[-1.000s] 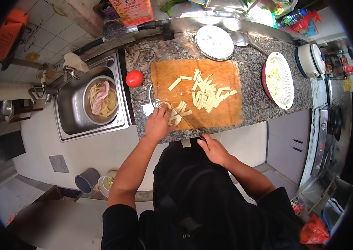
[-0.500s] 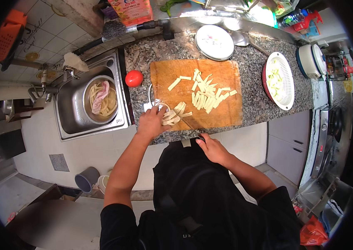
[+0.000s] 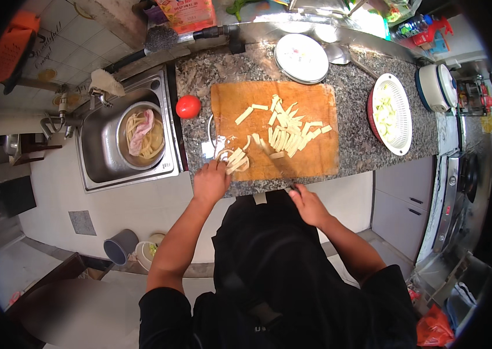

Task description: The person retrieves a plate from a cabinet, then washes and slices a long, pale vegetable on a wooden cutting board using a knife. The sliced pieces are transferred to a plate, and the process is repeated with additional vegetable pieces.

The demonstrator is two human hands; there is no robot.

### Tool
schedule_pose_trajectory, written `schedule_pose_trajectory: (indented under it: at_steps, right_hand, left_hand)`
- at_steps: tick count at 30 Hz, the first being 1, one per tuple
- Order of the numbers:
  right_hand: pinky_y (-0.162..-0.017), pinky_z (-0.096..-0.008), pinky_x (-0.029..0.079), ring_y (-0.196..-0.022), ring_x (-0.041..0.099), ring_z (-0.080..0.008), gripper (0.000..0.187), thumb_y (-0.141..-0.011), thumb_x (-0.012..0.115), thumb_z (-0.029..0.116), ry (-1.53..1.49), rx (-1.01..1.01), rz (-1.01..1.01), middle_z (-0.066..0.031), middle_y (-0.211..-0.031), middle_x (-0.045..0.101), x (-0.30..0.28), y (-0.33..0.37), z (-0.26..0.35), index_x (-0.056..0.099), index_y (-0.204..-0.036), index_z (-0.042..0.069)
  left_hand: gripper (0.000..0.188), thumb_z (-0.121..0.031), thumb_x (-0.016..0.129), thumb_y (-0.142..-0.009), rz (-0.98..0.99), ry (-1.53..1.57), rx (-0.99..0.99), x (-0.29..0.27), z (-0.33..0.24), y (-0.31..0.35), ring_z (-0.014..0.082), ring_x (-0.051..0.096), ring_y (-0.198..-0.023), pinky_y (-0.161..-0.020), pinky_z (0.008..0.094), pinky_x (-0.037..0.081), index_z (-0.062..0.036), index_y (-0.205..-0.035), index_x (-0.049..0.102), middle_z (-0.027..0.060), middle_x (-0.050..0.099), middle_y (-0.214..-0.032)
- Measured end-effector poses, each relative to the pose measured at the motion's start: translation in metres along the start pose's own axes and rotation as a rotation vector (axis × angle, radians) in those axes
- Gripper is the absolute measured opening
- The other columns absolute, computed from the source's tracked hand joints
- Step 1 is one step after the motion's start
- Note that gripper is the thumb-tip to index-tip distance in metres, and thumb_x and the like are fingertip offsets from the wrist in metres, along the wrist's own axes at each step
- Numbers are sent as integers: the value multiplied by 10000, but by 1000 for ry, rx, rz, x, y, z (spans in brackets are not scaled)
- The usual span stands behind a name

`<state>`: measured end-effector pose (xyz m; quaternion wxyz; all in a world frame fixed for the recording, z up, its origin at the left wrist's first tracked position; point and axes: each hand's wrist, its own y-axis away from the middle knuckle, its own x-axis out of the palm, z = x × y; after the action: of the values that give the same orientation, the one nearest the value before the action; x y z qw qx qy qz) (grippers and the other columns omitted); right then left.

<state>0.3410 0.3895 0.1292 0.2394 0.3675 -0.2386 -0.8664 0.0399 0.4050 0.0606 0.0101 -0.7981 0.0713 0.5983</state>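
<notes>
The right hand (image 3: pixel 310 207) grips a knife (image 3: pixel 282 167) over the cutting board (image 3: pixel 318 164); the left hand (image 3: pixel 211 182) is beside pale strips (image 3: pixel 236 159).

In mid-frame, the board (image 3: pixel 237 96) looks like smooth, matt wood, the strips (image 3: pixel 289 138) on it matt too; the counter (image 3: pixel 228 67) around it, polished stone. At left, sink (image 3: pixel 97 148) and bowl (image 3: pixel 122 151) are shiny metal. The tomato (image 3: pixel 188 106) is glossy. At right, the basket (image 3: pixel 400 116) looks plastic; lower centre, the clothing (image 3: pixel 263 250) is matt cloth.
</notes>
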Motion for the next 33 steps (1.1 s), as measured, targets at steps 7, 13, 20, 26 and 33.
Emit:
schedule_pose_trajectory:
  at_steps: [7, 13, 20, 26, 33]
  right_hand:
    - [-955, -451, 440, -1133, 547, -465, 484, -1019, 426, 365, -146, 16, 48, -309, -1164, 600, -11, 2, 8, 457, -1284, -38]
    - [-890, -430, 473, -1033, 610, -429, 473, -1020, 428, 357, -200, -54, -2, -281, -1059, 640, -7, 6, -3, 462, -1275, -40]
    - [-662, -377, 491, -674, 618, -275, 427, -1013, 458, 333, -315, -42, -39, -148, -715, 604, -11, 10, -15, 486, -1252, -20]
    - [-705, -401, 492, -736, 636, -317, 440, -1012, 459, 341, -329, -27, -32, -185, -765, 624, -8, 9, -26, 479, -1266, -18]
    - [-784, -422, 486, -850, 638, -389, 460, -1012, 453, 353, -291, -41, -2, -245, -881, 644, -7, 13, -31, 475, -1283, -18]
  left_hand:
    - [247, -229, 687, -753, -8, 25, -18, -16, -12, -8, 287, 630, -834, -699, 430, 541, -59, -929, 656, 104, 624, -948]
    - [306, -217, 689, -794, 91, 569, -357, -45, -20, -35, 267, 623, -781, -691, 381, 518, -5, -1013, 656, 83, 641, -883]
    - [198, -118, 627, -875, 374, 1272, -513, -94, -25, -79, 85, 569, -687, -616, 218, 424, -17, -1046, 625, 6, 636, -811]
    - [165, -106, 600, -879, 398, 1202, -539, -66, -13, -86, 96, 580, -674, -597, 264, 447, 5, -1001, 615, 48, 662, -796]
    - [319, -76, 562, -869, 164, 556, -379, -31, 1, -21, 345, 665, -922, -840, 393, 498, 21, -1172, 599, 206, 681, -964]
